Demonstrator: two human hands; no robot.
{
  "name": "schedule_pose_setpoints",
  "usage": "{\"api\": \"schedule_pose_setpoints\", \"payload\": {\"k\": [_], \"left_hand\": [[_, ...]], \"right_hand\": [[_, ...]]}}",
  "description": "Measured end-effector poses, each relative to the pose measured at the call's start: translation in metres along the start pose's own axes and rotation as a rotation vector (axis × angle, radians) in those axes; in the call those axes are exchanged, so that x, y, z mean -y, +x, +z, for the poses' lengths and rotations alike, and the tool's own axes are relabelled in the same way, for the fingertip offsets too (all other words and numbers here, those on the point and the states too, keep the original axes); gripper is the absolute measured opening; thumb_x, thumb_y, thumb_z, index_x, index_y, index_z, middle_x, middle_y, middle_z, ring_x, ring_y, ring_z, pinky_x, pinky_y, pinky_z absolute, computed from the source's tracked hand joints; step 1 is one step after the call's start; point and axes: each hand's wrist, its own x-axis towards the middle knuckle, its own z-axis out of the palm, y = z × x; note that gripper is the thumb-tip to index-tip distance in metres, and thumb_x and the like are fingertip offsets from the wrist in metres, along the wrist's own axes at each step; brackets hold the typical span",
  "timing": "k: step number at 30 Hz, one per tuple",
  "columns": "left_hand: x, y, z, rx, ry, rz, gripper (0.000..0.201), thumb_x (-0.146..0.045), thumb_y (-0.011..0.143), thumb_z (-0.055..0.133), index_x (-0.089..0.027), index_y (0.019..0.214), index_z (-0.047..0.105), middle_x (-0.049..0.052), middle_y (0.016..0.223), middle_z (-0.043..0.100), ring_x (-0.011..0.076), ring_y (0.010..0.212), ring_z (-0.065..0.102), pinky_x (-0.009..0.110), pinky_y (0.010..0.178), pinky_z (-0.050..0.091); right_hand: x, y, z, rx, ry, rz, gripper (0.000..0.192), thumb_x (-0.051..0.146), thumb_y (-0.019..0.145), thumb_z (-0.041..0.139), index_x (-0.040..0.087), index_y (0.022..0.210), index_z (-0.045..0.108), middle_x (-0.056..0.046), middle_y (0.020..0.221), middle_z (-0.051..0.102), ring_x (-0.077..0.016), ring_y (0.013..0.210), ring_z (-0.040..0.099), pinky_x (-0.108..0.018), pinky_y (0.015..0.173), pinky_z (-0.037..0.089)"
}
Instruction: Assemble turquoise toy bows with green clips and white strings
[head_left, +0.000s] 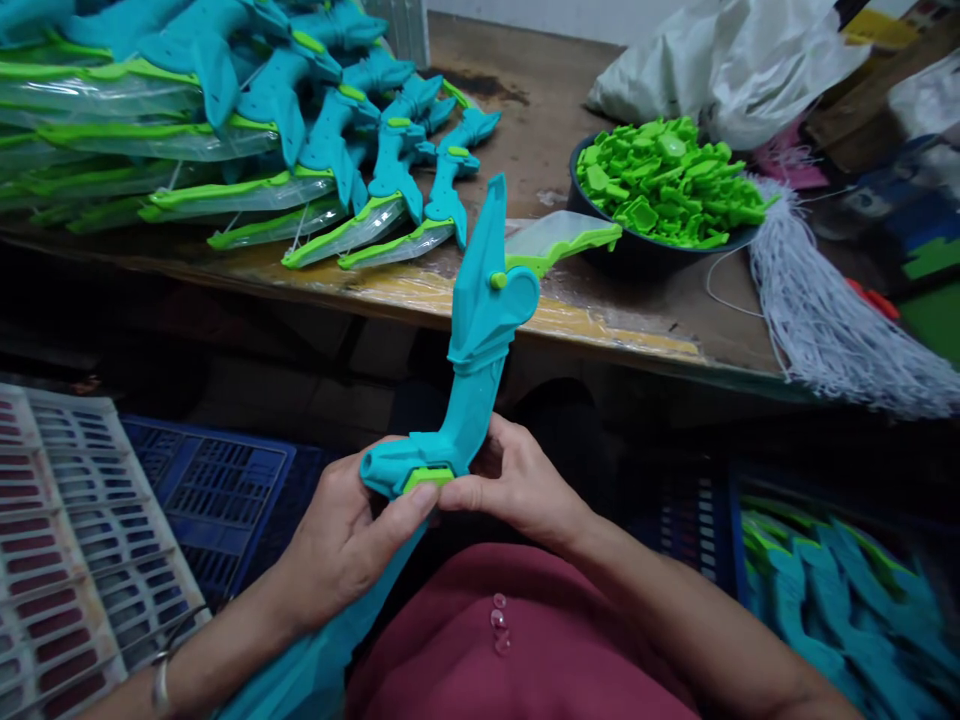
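Both hands hold one teal plastic toy bow piece [474, 350] upright over my lap. My left hand [341, 545] grips its lower end, the thumb pressing on a small green insert [424, 478] set into the base. My right hand [525, 490] closes on the same end from the right, fingertips meeting the left thumb. A green limb in a clear sleeve [559, 240] sticks out from the top of the piece toward the bowl.
A pile of finished teal and green bows [225, 110] covers the left of the wooden table [615, 320]. A dark bowl [637, 262] of green clips [667, 180] stands at right, beside white cords [825, 320]. Crates [75, 540] at left; teal parts [840, 600] at lower right.
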Motion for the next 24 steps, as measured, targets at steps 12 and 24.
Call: {"api": "schedule_pose_setpoints", "payload": {"k": [12,24], "left_hand": [[-0.001,0.006,-0.009,0.067,-0.147,-0.210,0.034,-0.052,0.095,0.062,-0.023,0.107,0.075,0.004,0.097,0.078,0.0236,0.085,0.072,0.029,0.080,0.057],[0.004,-0.001,0.002,0.034,-0.461,-0.351,0.031,-0.046,0.097,0.066,-0.022,0.116,0.072,0.003,0.117,0.076,0.0211,0.099,0.069,0.029,0.092,0.055]], "right_hand": [[-0.005,0.006,0.007,-0.101,-0.086,-0.125,0.051,0.052,0.068,0.091,0.022,0.097,0.063,-0.001,0.091,0.070,-0.0180,0.083,0.067,-0.032,0.075,0.061],[-0.012,-0.008,0.017,-0.232,-0.027,-0.085,0.048,0.037,0.070,0.091,0.023,0.105,0.061,0.000,0.090,0.070,-0.0167,0.076,0.066,-0.030,0.068,0.060]]}}
